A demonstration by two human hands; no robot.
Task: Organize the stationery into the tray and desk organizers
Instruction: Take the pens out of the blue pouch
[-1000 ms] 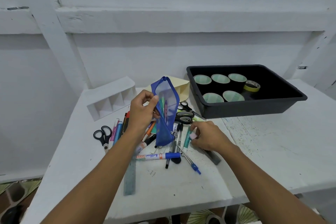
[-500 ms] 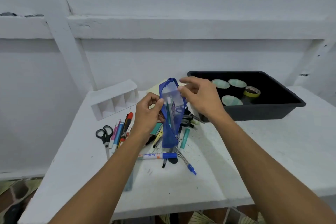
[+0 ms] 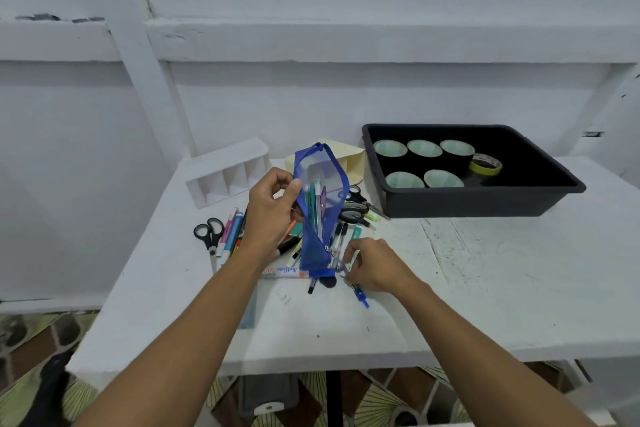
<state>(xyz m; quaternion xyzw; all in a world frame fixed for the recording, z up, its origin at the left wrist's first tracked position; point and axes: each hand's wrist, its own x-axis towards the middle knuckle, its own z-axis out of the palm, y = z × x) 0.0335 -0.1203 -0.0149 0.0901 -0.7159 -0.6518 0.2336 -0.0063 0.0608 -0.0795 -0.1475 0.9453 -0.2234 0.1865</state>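
Observation:
My left hand (image 3: 268, 210) grips a blue mesh pencil pouch (image 3: 320, 204) by its edge and holds it upright over a pile of pens and markers (image 3: 311, 253). Several pens stand inside the pouch. My right hand (image 3: 375, 263) is low on the table beside the pouch's bottom end, its fingers curled and pinching a thin pen or compass (image 3: 349, 274) from the pile. A black tray (image 3: 485, 204) at the right holds several black cups (image 3: 424, 158) and a yellow tape roll (image 3: 485, 163). A white compartment organizer (image 3: 228, 173) lies at the back left.
Black scissors (image 3: 209, 236) lie left of the pile, more scissors (image 3: 353, 206) beside the tray. A cream paper box (image 3: 353, 163) stands behind the pouch. A white marker (image 3: 284, 273) and a clear ruler (image 3: 249, 308) lie near the front. White wall behind the table.
My right hand has come down from the pouch's top opening to the table at the pouch's bottom end. The left hand still holds the pouch upright.

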